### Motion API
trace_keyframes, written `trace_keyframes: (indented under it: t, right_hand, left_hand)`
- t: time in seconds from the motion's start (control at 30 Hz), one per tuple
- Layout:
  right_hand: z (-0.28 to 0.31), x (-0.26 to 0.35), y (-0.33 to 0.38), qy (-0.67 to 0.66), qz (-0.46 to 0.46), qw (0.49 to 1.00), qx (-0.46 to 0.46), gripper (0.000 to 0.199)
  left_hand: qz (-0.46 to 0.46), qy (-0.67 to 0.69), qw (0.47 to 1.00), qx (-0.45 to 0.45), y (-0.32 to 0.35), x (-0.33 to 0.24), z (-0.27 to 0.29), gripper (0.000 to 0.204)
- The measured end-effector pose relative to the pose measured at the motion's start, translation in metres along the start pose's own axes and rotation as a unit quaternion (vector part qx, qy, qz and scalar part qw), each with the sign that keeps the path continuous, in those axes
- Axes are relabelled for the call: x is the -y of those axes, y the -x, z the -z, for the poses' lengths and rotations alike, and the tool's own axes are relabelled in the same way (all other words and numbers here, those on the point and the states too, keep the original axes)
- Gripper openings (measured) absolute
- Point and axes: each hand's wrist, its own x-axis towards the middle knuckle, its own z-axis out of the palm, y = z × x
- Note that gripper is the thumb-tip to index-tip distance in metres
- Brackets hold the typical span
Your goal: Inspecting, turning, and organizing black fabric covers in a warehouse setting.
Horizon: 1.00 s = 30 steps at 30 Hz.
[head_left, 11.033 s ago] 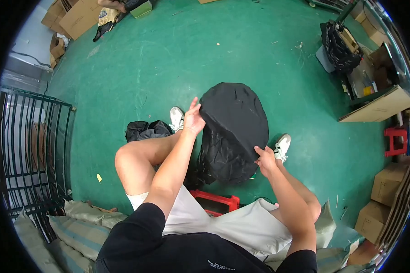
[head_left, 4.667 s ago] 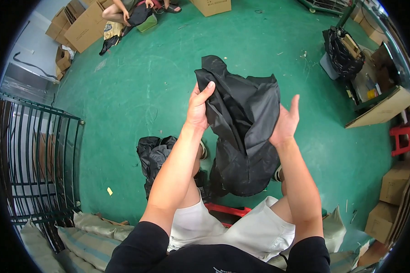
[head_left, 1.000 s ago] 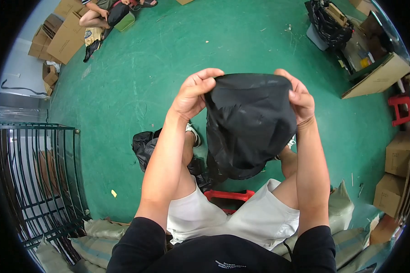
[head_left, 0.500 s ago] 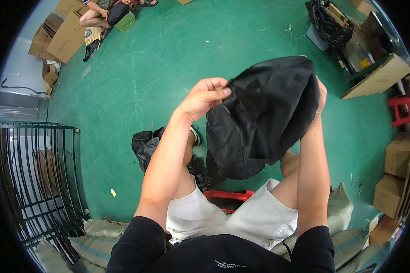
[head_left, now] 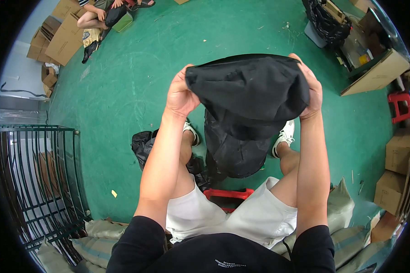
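Note:
Stretched between my two hands is a piece of soft black fabric (head_left: 250,88), baggy like a cover or pouch; its exact kind cannot be made out. My left hand (head_left: 181,94) is closed on its left edge, the fingertips partly hidden by the cloth. Gripping its right end, my right hand (head_left: 312,86) has fingers wrapped around the edge, some of them behind the fabric. Beneath it, between my legs, stands a rounded stack of similar black fabric (head_left: 237,157). A crumpled black bundle (head_left: 142,148) lies on the floor beside my left leg.
A red plastic stool (head_left: 228,194) shows between my thighs. Green bars (head_left: 45,173) stand at left, cardboard boxes (head_left: 393,191) at right. Packed sacks (head_left: 98,243) lie around me. Another person (head_left: 95,11) sits far left; a black-lined bin (head_left: 325,27) stands far right.
My left hand has moved left and spread the black fabric wide; it now hangs level between both hands. My right hand has shifted slightly up and left. Both shoes now show.

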Motion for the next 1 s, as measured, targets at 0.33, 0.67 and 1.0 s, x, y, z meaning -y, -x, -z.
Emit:
trace_keyframes:
  t: [0.33,0.67,1.0]
  right_hand:
    - [0.012,0.005,-0.010,0.118,-0.068,0.991,0.003,0.018]
    - [0.007,0.004,-0.005,0.232,-0.068,0.970,0.006,0.022]
    - [0.000,-0.013,-0.010,0.191,-0.123,0.970,0.085,0.022]
  left_hand:
    - [0.093,-0.163,0.982,-0.036,0.005,-0.027,-0.005,0.021]
    - [0.097,-0.437,0.891,-0.078,0.005,-0.018,0.014,0.013]
    - [0.259,-0.105,0.953,0.117,0.017,-0.013,-0.014,0.062]
